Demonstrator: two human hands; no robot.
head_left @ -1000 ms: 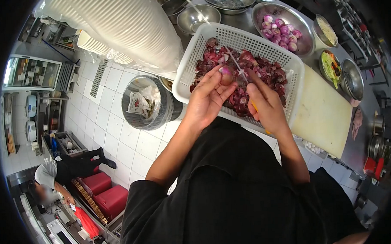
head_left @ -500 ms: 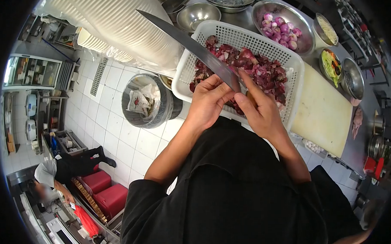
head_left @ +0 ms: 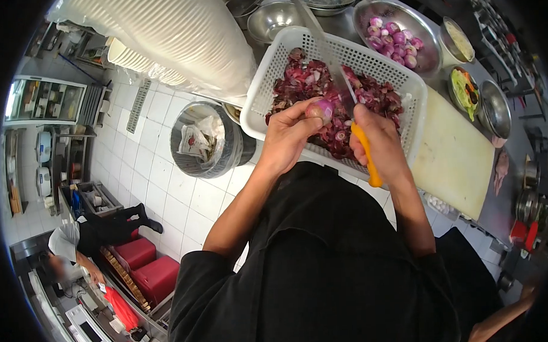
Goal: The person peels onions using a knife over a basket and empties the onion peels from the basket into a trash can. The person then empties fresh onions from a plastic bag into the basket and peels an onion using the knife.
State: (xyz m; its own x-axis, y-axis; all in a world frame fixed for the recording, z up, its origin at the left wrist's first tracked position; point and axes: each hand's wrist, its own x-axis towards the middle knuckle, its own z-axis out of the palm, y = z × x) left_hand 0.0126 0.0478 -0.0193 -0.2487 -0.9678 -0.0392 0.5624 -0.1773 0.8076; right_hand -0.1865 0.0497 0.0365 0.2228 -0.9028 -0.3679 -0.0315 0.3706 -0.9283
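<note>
My left hand (head_left: 287, 137) pinches a small red onion (head_left: 321, 111) between thumb and fingers, over the near side of a white perforated basket (head_left: 411, 100). In my right hand (head_left: 383, 148) is a large knife with a yellow handle (head_left: 366, 159). Its long blade (head_left: 325, 44), smeared by motion, points away from me across the basket, just right of the onion. Dark red onion skins and pieces (head_left: 301, 79) fill the basket. My right palm hides part of the handle.
A steel bowl of peeled red onions (head_left: 393, 43) stands beyond the basket. To the right lies a pale cutting board (head_left: 451, 156). Stacked white containers (head_left: 179, 38) in plastic and a lined bin (head_left: 183, 168) are at left. Another person (head_left: 83, 238) works at lower left.
The knife has swung right and more upright, and its yellow handle now shows in my right hand. My hands have moved apart, revealing the onion in my left fingers.
</note>
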